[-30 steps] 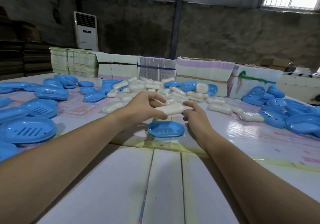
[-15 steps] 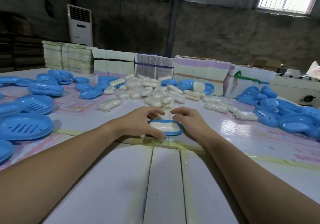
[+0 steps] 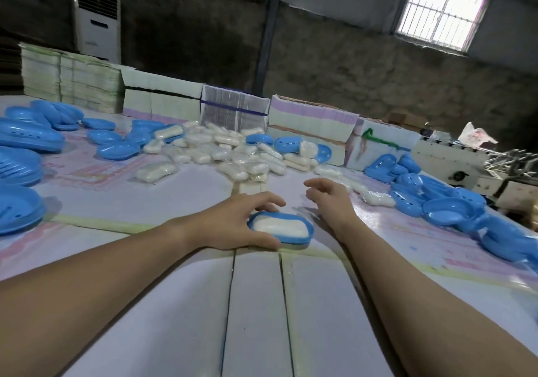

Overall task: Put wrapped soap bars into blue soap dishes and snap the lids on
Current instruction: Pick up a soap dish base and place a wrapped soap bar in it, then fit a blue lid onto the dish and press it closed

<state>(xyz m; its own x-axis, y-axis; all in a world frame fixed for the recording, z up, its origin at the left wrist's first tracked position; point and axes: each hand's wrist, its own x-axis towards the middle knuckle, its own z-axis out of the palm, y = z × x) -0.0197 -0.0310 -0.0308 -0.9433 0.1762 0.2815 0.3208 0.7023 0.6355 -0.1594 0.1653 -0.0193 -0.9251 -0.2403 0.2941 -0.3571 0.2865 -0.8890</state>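
Here, the blue soap dish [image 3: 294, 240], resting on the table [image 3: 180, 312], is gripped at its left end by the left hand [image 3: 233, 225]; a wrapped soap bar [image 3: 280, 228] lies inside it, while the right hand [image 3: 329, 199] is held beside it, fingers loosely spread, holding nothing

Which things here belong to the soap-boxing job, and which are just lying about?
Job: left hand holding dish with soap; right hand; soap pile; lids.
Lying about: paper stacks, air cooler, bag.

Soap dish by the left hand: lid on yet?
No. The soap dish is open; the wrapped soap bar lies uncovered inside.
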